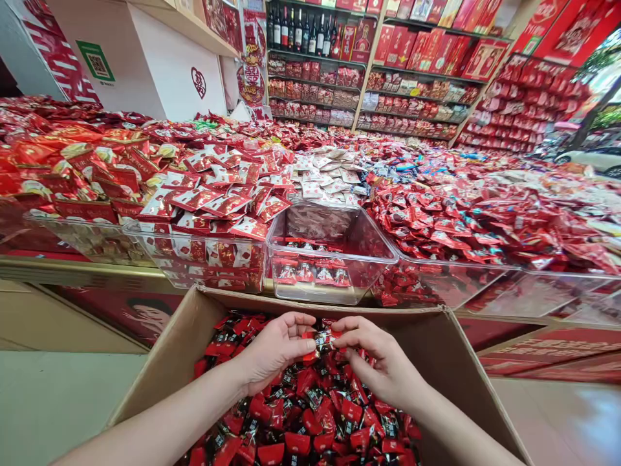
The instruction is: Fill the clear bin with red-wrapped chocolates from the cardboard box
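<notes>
Your bare left forearm (pixel 179 414) slants up from the lower left; your bare right forearm (pixel 460 428) slants in from the lower right; your two hands face each other, fingertips near but apart; your left hand (pixel 276 349) is drawn into a pinching grip, thumb on the near side, fingers curled beyond it; your right hand (pixel 385 366) points its bent fingers leftward, its thumb lower and apart from the index fingertip.

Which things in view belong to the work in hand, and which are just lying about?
In the work:
wrapped packet, between left hand and right hand
cardboard box of red-and-black packets, beneath
clear bin just beyond, perhaps: similar-looking packets lie in it

Just lying about:
red-and-white packets, heaped
white packets
bottles
QR-code sign
</notes>
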A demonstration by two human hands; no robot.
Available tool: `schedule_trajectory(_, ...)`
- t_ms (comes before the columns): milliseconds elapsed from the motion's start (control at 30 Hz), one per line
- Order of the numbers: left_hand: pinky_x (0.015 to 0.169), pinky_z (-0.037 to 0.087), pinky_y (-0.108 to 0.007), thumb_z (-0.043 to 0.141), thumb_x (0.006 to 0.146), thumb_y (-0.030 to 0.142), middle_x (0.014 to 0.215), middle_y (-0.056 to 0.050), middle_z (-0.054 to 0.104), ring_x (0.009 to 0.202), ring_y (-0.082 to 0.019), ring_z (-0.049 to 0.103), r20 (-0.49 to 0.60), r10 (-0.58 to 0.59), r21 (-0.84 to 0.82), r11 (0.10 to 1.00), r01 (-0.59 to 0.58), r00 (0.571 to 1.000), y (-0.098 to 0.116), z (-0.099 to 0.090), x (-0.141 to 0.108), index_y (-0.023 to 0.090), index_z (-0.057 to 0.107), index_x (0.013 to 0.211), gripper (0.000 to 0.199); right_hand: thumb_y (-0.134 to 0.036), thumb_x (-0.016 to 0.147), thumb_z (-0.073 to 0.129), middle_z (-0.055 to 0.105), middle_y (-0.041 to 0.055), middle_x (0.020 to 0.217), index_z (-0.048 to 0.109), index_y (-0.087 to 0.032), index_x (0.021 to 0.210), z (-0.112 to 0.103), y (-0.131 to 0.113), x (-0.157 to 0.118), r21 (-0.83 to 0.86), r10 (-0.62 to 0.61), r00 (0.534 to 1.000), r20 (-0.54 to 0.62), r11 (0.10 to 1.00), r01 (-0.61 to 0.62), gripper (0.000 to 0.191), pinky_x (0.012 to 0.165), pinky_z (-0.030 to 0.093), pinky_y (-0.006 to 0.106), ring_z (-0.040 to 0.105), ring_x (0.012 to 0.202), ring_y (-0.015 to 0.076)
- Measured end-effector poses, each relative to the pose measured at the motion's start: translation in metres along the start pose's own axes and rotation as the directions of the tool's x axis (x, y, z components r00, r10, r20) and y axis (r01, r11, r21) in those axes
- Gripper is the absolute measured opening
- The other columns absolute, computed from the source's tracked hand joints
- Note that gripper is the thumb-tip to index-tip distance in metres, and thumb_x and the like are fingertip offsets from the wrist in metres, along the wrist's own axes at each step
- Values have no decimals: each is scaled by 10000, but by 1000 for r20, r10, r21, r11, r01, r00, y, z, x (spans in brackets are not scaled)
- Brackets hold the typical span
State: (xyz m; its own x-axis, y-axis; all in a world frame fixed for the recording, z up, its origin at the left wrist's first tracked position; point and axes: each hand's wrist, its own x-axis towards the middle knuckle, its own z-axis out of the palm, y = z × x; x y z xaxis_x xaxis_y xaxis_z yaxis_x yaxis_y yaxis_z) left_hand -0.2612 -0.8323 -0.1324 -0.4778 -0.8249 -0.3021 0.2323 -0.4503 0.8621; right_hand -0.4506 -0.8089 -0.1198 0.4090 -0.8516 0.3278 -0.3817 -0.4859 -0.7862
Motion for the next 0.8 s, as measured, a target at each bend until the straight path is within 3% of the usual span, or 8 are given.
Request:
schedule_trajectory(100, 719, 404, -261, 626, 615, 133, 867, -27, 549, 780, -110, 518, -40, 82, 127, 989, -76, 996, 4, 1, 0, 148, 489, 926, 341, -82, 705, 415, 451, 68, 1107, 545, -229, 898, 0, -1, -2, -28, 13, 1000, -19, 1000, -14, 275, 845, 378, 344, 437, 1017, 175)
schedule_trajectory(233, 701, 407, -262, 634, 590, 147, 847, -22, 559, 745, -108, 517, -78, 63, 225, 973, -44, 995, 7, 3, -1, 146, 487, 932, 372, -109, 716, 425, 369, 79, 1211, 509, -233, 958, 1, -3, -2, -57, 27, 1000, 9, 998, -27, 284, 861, 374, 353, 424, 1043, 180)
schedule_trajectory(367, 643, 390, -236, 619, 608, 141, 774, -3, 556, 674, -88, 519, -41, -13, 108, 994, 17, 999, 6, -1, -1, 154, 465, 976, 400, -163, 717, 475, 320, 86, 1262, 458, -218, 1073, 2, -4, -4, -193, -65, 977, 202, 976, 105, 360, 903, 344, 350, 320, 1139, 195)
schedule_trajectory(467, 588, 370, -212, 605, 629, 140, 752, 9, 541, 625, -72, 513, 5, -82, -24, 996, 82, 997, 6, -3, -2, 172, 446, 1005, 410, -146, 748, 437, 375, 92, 1236, 390, -221, 1152, 5, -5, -7, -335, -156, 953, 261, 911, 241, 414, 860, 385, 336, 369, 1104, 185)
schedule_trajectory(600, 485, 318, -174, 538, 706, 313, 702, 18, 526, 547, -52, 486, 1, -125, -94, 988, 124, 992, 7, -5, -3, 181, 469, 972, 305, -114, 739, 446, 530, 50, 1091, 396, -290, 1122, -1, -15, -11, -482, -272, 945, 184, 813, 328, 424, 735, 445, 337, 521, 914, 178)
schedule_trajectory(700, 481, 309, -170, 506, 710, 386, 756, -10, 560, 569, -63, 515, -8, -156, -59, 986, 156, 988, 6, -8, -4, 172, 489, 911, 293, -139, 691, 521, 584, 27, 983, 406, -315, 1087, -25, -41, -2, -570, -388, 916, 100, 732, 372, 448, 688, 457, 313, 552, 830, 172)
schedule_trajectory(800, 499, 317, -174, 556, 665, 333, 772, -15, 582, 582, -65, 524, -15, -202, 24, 979, 202, 979, 5, -10, -4, 171, 492, 877, 274, -189, 696, 523, 584, 47, 907, 483, -286, 942, -55, -70, 30, -702, -441, 896, -48, 653, 284, 267, 674, 445, 297, 547, 812, 179)
